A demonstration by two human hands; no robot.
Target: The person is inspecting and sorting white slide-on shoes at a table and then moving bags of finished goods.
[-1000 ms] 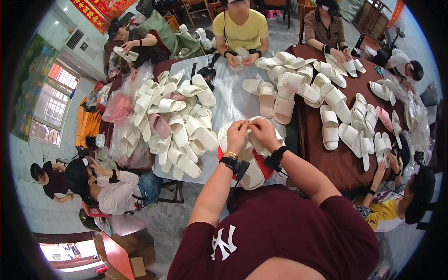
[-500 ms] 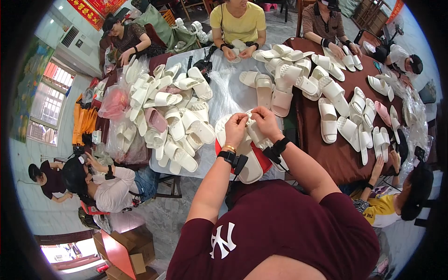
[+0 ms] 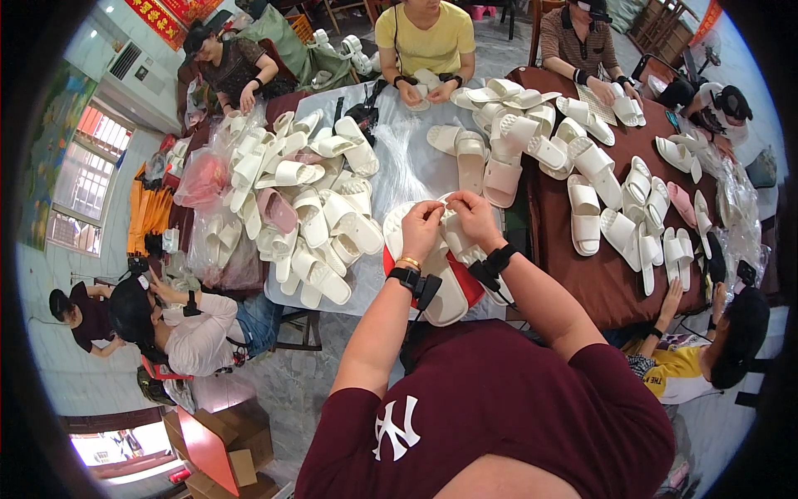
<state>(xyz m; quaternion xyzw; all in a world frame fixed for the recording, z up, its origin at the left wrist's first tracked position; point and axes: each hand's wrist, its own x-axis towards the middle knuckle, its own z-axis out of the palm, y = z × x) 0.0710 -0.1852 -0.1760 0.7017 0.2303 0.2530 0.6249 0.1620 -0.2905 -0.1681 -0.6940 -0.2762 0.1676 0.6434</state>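
A pair of white slippers [image 3: 447,301] lies in front of me at the table's near edge, with something red [image 3: 467,287] showing beneath and between them. Over the far ends of the slippers, my left hand [image 3: 421,229] is closed in a pinch. My right hand [image 3: 472,219] pinches close beside it, fingertips nearly meeting the left ones. Whatever thin thing the fingers hold is too small to make out. Just beyond my hands a bundle of thin clear strands [image 3: 399,162] is spread on the pale table cover.
A big heap of white slippers [image 3: 312,216] with a pinkish one [image 3: 277,210] stands to the left, beside clear plastic bags. More slippers [image 3: 584,214] lie on the brown-covered table [image 3: 557,283] at right. Several people sit around; one in yellow [image 3: 424,41] handles slippers opposite me.
My hands hold nearly the same pinch over the slippers. Across the table at right, a co-worker's hands have shifted on a pair of slippers; at far left another co-worker's hand has moved.
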